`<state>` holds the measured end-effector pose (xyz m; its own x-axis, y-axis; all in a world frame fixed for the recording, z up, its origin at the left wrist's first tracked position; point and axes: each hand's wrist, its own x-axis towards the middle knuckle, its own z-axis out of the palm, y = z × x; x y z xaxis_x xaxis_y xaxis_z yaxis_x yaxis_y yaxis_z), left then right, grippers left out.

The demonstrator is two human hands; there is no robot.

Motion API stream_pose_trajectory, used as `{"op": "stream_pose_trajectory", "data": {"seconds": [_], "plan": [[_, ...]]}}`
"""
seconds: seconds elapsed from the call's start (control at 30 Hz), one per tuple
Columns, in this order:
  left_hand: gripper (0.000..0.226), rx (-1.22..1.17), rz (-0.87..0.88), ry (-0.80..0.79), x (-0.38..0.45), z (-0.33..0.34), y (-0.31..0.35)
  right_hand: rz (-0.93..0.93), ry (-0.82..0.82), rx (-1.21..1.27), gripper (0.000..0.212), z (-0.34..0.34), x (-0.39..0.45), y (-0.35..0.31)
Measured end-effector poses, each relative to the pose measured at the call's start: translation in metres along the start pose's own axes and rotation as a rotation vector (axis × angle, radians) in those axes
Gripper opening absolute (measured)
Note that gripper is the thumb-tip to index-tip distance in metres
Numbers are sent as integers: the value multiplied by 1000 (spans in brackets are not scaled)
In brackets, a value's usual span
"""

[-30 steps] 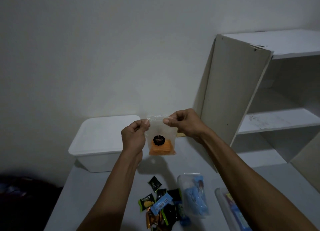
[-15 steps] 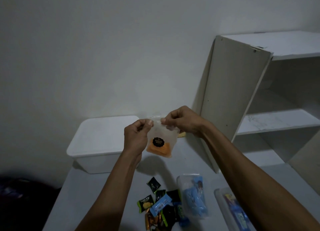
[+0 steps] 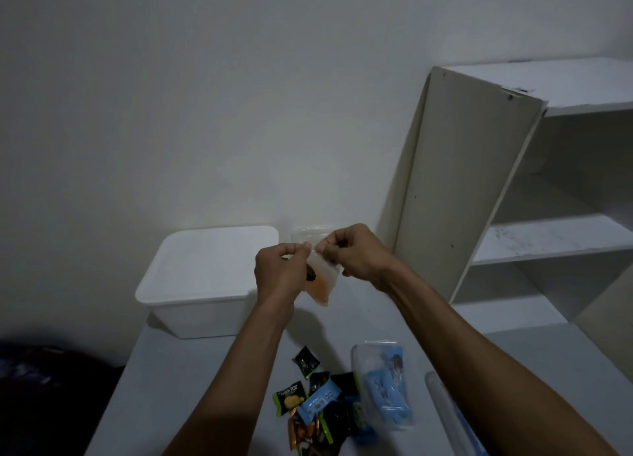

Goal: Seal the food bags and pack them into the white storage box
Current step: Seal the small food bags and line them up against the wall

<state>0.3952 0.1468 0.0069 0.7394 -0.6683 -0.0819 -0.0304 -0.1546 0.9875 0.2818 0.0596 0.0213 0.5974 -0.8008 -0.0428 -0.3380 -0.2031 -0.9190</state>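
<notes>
I hold a small clear food bag (image 3: 321,286) with orange snacks and a dark round label up over the table. My left hand (image 3: 279,272) pinches its top edge from the left, and my right hand (image 3: 349,251) pinches the top from the right; the fingertips nearly meet. The bag hangs tilted, partly hidden behind my left hand. The white storage box (image 3: 205,277) stands behind and to the left, its lid on. A clear bag of blue packets (image 3: 385,392) lies on the table below my arms.
Several loose snack wrappers (image 3: 317,401) lie in a pile near the table's front. Another clear bag (image 3: 445,407) shows under my right forearm. A white shelf unit (image 3: 513,188) stands at the right. A dark bundle (image 3: 41,377) sits off the table's left edge.
My hands have drawn closer together along the bag's top. The bag has tilted and swung partly behind my left hand.
</notes>
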Motion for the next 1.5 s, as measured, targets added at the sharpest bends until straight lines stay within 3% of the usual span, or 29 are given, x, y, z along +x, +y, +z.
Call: {"op": "stream_pose_trajectory", "data": {"seconds": [0.4,0.6,0.77,0.87,1.13,1.3,1.5], "plan": [[11,-48,-52,-26,6,2,-13,138,35,221,31,13,-12,11],[17,-15,46,48,4,-5,-22,46,6,49,28,4,-11,15],[14,71,202,-168,9,-20,-34,4,-143,-36,32,-23,-16,17],[7,10,179,-172,6,-17,-40,7,-175,-24,31,-32,-20,25],[10,-156,22,-126,0,-3,-60,-11,60,79,11,-26,-47,77],[9,-178,-32,-107,-2,16,-66,-22,249,163,10,-16,-40,98],[6,-176,-90,-114,17,59,-81,26,319,216,12,-38,-12,130]]}}
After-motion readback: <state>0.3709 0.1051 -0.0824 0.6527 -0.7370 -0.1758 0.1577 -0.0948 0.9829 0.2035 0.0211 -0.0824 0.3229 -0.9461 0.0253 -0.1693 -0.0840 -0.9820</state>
